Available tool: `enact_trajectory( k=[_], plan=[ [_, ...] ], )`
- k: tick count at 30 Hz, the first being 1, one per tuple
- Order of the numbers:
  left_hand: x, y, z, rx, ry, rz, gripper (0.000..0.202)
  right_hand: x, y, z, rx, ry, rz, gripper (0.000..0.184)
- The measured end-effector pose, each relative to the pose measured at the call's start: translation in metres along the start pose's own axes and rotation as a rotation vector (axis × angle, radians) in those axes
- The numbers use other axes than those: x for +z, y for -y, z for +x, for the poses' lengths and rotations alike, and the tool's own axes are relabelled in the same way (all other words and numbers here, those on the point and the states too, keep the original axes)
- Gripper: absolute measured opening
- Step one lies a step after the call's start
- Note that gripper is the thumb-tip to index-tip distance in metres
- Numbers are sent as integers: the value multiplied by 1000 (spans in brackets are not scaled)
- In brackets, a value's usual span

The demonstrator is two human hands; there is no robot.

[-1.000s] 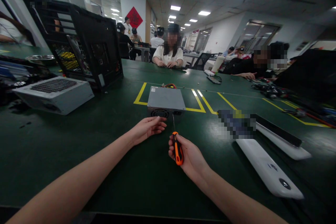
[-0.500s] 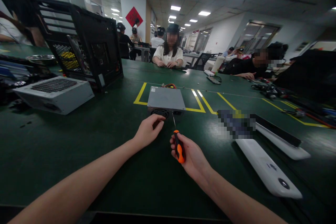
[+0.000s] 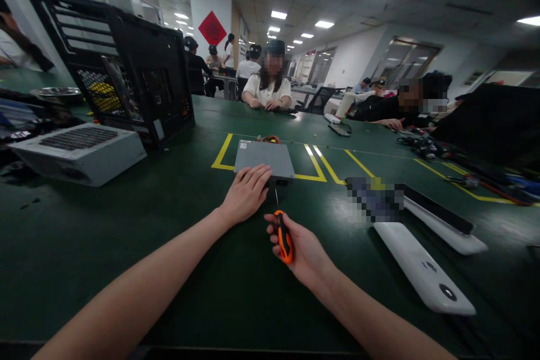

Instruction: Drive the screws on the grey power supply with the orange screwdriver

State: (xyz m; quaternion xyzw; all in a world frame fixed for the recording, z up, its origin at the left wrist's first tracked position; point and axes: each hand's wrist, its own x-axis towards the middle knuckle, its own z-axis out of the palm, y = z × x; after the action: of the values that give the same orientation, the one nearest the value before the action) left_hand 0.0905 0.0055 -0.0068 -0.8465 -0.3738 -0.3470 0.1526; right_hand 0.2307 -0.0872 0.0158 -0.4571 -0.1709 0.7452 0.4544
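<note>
A grey computer power supply point(image 3: 265, 156) sits on the green table, with coloured wires behind it. My left hand point(image 3: 247, 191) lies over its front left edge, fingers stretched flat onto the top, covering most of the fan side. In my right hand point(image 3: 297, 242) is a screwdriver point(image 3: 284, 239) with an orange and black handle, the fingers wrapped round it. Its thin shaft points up at the front face of the power supply, near the socket; whether the tip touches is too small to tell.
To the left stand an open black computer case point(image 3: 126, 67) and a second grey power supply point(image 3: 80, 152). On the right lie white handheld devices point(image 3: 422, 270), partly blurred. Yellow tape point(image 3: 320, 166) marks the table point(image 3: 189, 292). Co-workers sit across it; cables point(image 3: 426, 146) lie far right.
My left hand has moved up from in front of the power supply and its fingers have spread onto the top. The screwdriver stays in my right hand, nearly unmoved.
</note>
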Motion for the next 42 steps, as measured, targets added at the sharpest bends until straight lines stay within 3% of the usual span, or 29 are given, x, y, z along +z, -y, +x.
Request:
enact_trajectory(
  k=[5, 11, 17, 22, 28, 34, 39, 42],
  plan=[
    [-3, 2, -2, 20, -3, 0, 30, -3, 0, 0, -89, -32, -5, 9],
    [-5, 8, -4, 101, 73, 46, 27, -2, 3, -1, 4, 6, -21, 29],
    [-8, 10, -4, 124, 98, 37, 32, -2, 2, 1, -64, -7, 2, 12],
    [-8, 10, -4, 120, 107, 19, 33, -1, 4, -1, 14, 21, 4, 29],
    [-7, 12, -4, 125, 109, 8, 33, -1, 2, -1, -70, -7, 15, 10],
    [-9, 18, -4, 137, 109, -12, 32, 1, 2, -3, 30, 12, 3, 30],
    [-9, 18, -5, 136, 88, -3, 30, -1, 1, 0, -55, -4, 7, 10],
    [-8, 16, -5, 130, 92, -5, 31, -3, 1, 0, -35, -11, 8, 16]
  ],
)
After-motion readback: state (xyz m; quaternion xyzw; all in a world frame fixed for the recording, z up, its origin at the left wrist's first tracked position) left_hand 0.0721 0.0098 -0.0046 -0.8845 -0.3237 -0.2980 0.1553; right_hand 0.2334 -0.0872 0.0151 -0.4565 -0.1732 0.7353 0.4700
